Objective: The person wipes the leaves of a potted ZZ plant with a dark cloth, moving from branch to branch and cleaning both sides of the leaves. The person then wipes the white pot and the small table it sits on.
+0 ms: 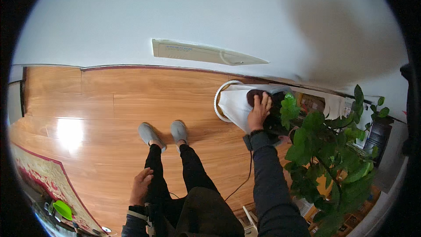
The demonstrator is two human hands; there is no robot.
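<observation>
My right hand (259, 114) reaches forward, fingers bent over a dark brown rounded object (252, 97). That object lies against a white, bag-like sheet (235, 100), whose exact kind I cannot make out. Around the far end of the sheet runs a white ring with a ridged edge (216, 102), close to the floor. A dark band with a boxy piece circles my right wrist. Lower and to the left, my left hand (142, 182) hangs beside my leg with nothing in it, its fingers loosely bent.
A leafy green plant (329, 151) rises just right of my right arm, partly hiding boxes and other items along the wall. A thin black cable (241, 186) trails near my legs. A patterned rug (49, 177) lies lower left on the wooden floor (108, 131). A panel (197, 52) is set in the wall.
</observation>
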